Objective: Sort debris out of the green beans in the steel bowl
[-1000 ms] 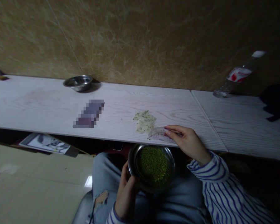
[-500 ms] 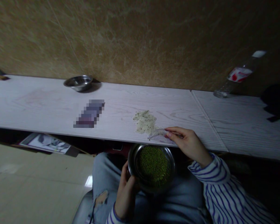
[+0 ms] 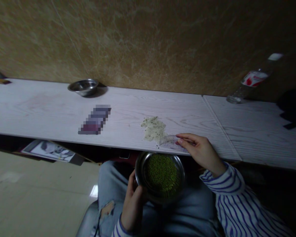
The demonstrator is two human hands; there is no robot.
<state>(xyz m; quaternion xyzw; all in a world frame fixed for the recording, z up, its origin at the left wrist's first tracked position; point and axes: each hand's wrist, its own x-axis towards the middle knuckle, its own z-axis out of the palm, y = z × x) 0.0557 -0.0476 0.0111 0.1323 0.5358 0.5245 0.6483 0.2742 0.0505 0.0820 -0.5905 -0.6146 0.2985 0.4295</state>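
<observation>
i am watching the steel bowl point(image 3: 138, 174) most closely: it is sitting just below the front edge of the bench point(image 3: 123, 128), over the jeans point(image 3: 108, 179), and i cannot tell whether the legs are bearing its weight. the left hand point(image 3: 135, 204) is keeping its grip on the near-left side, and i am seeing nothing steadying the far side. if that wrist were slackening or a knee were shifting, the bowl could be tipping and the green beans point(image 3: 162, 172) spilling to the floor point(image 3: 51, 184).

the right hand point(image 3: 203, 151) is pinching a thin, clear, curved plastic piece point(image 3: 168, 141) between thumb and fingers, its tip reaching the near-right side of the white grainy pile point(image 3: 153, 130). that pile is lying near the bench's front edge, so a hard or slanted push could be scattering grains past the bowl. the piece is looking flexible to me; pressing could be bending it and flicking dark specks loose. a stray dark speck is lying apart, close to the edge, where a careless nudge could be dropping it.
</observation>
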